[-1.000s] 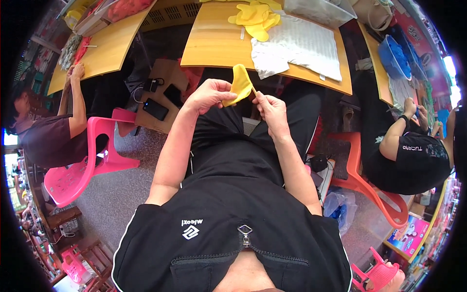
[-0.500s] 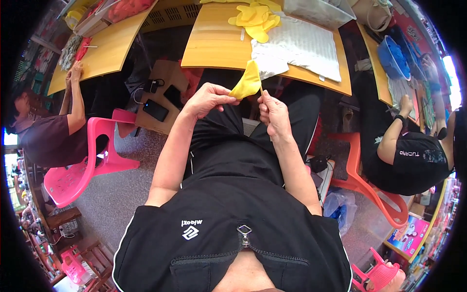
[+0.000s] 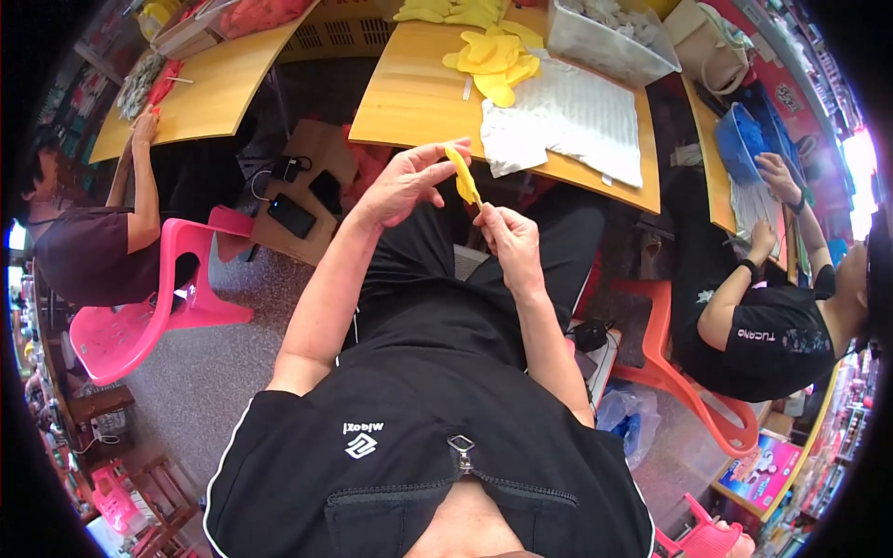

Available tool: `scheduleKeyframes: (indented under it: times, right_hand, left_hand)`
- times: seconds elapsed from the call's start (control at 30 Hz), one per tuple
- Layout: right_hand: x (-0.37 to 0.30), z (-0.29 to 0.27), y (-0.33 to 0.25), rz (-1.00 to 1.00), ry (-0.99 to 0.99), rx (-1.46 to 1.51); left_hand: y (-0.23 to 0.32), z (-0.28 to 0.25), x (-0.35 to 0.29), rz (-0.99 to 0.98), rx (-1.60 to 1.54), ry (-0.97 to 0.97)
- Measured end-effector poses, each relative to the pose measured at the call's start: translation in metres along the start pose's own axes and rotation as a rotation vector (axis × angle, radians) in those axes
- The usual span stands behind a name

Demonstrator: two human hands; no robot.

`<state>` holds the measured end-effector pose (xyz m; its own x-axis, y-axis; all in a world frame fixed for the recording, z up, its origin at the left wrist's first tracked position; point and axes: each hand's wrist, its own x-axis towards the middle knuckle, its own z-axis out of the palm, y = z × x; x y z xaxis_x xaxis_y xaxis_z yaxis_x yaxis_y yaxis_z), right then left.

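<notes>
A small yellow fabric piece (image 3: 462,175) stands upright, edge-on, above my lap, just short of the table's near edge. My right hand (image 3: 513,244) pinches its lower end together with what looks like a thin brown stick (image 3: 477,198). My left hand (image 3: 406,189) is beside the piece with fingers stretched and apart; its fingertips reach the top of the fabric, and whether they touch it I cannot tell. More yellow fabric pieces (image 3: 495,63) lie in a loose heap on the wooden table (image 3: 400,102), beside a white cloth (image 3: 591,121).
Behind the cloth stands a clear bin (image 3: 609,42) of pale pieces. Yellow pieces (image 3: 446,9) lie along the table's far edge. Co-workers sit at tables on the left and right, by a pink chair (image 3: 167,307) and an orange chair (image 3: 665,363). A blue basket (image 3: 739,144) is at the right.
The yellow piece has turned from broadside to edge-on. My left fingers have gone from pinching it to spread. My right hand has shifted slightly down and left. The right-hand co-worker has raised an arm.
</notes>
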<state>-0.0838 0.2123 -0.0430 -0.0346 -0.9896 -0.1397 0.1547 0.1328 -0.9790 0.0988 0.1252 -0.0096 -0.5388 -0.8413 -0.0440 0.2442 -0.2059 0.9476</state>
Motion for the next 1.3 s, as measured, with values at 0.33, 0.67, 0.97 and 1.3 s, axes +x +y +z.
scheduleKeyframes:
  times: [0.33,0.67,0.97,1.3]
  right_hand:
    - [0.007,-0.006,0.011,0.156,-0.007,0.194]
    - [0.023,-0.001,0.0,0.198,0.056,0.239]
    - [0.035,0.01,-0.011,0.297,0.027,0.436]
    - [0.064,-0.011,-0.032,0.358,-0.166,0.08]
  left_hand:
    - [-0.028,0.0,0.016,-0.147,-0.277,0.163]
    - [-0.015,-0.005,0.04,-0.192,-0.104,0.177]
    - [-0.007,-0.009,0.053,-0.135,-0.274,0.241]
    - [-0.017,-0.039,0.041,-0.199,-0.229,0.279]
